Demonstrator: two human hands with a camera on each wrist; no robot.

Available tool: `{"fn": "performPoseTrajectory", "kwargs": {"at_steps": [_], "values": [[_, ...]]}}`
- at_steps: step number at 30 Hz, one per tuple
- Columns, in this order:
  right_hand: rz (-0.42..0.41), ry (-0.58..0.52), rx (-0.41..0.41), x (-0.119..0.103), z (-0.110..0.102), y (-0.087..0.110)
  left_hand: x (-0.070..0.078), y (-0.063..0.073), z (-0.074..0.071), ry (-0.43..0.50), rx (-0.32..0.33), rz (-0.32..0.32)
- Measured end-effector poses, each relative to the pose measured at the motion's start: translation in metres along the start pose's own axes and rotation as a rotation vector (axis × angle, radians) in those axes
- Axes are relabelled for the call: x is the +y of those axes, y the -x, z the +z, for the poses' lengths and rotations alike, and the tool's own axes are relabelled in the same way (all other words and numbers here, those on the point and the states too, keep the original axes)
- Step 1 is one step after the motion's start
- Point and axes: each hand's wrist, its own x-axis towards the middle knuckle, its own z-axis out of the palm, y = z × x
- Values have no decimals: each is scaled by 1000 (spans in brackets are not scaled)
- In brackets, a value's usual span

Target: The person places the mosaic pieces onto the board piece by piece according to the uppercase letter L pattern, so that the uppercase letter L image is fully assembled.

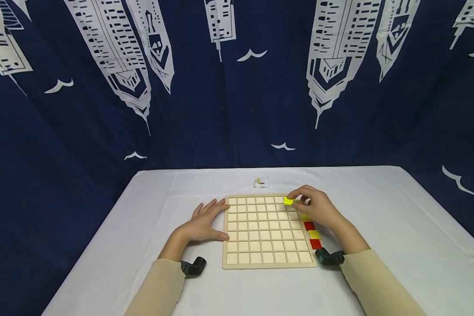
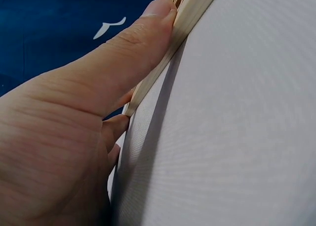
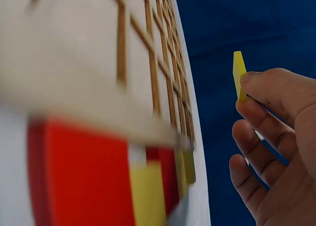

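A square wooden grid board (image 1: 259, 228) lies flat on the table. Between thumb and fingertip my right hand (image 1: 317, 206) pinches a small yellow tile (image 1: 288, 201), over the board's far right corner. In the right wrist view this yellow tile (image 3: 239, 75) is held up on edge, apart from the board. My left hand (image 1: 206, 223) rests against the board's left edge, fingers spread and thumb (image 2: 133, 53) touching the wooden rim. Along the right edge lie red tiles (image 1: 315, 244) and yellow tiles (image 1: 314, 235) in a row, partly hidden by my right hand.
A small printed grid card (image 1: 260, 182) with coloured squares lies beyond the board. White cloth (image 1: 181, 289) covers the table, and a dark blue curtain (image 1: 221, 114) hangs behind it. Black wrist devices (image 1: 193, 267) sit at both sleeve ends.
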Motion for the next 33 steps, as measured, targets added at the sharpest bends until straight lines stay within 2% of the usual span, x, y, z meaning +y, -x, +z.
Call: {"fn": "performPoseTrajectory", "kwargs": {"at_steps": [17, 23, 33], "values": [[-65, -54, -133, -36, 31, -21, 1, 1, -2, 9, 1, 12], [-72, -21, -175, -42, 40, -27, 0, 0, -1, 3, -1, 0], [-60, -33, -222, -46, 50, -35, 3, 0, -1, 10, 5, -8]]}}
